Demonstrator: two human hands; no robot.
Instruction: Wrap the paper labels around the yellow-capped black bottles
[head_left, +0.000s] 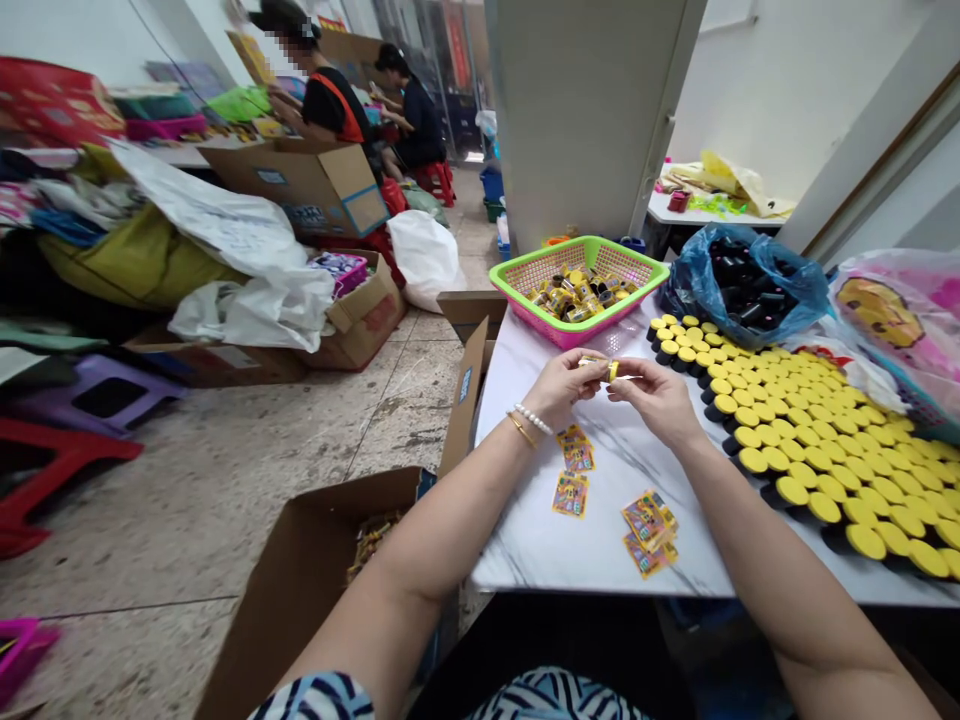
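Over the white marble table (600, 540), my left hand (566, 385) and my right hand (652, 395) meet, both pinching a small yellow-capped piece (613, 370) with a thin label strip between the fingertips. A pearl bracelet and a gold bangle ring my left wrist. Printed yellow stickers (574, 470) lie on the table just below my hands, with more stickers (649, 525) closer to me. A wide field of yellow-capped black containers (817, 440) stands to the right of my right hand.
A green and pink basket (577, 285) of labelled pieces sits beyond my hands. A blue bag of black parts (750, 285) lies at back right. An open cardboard box (315, 570) stands on the floor at left. Two people (330, 95) work in the far background.
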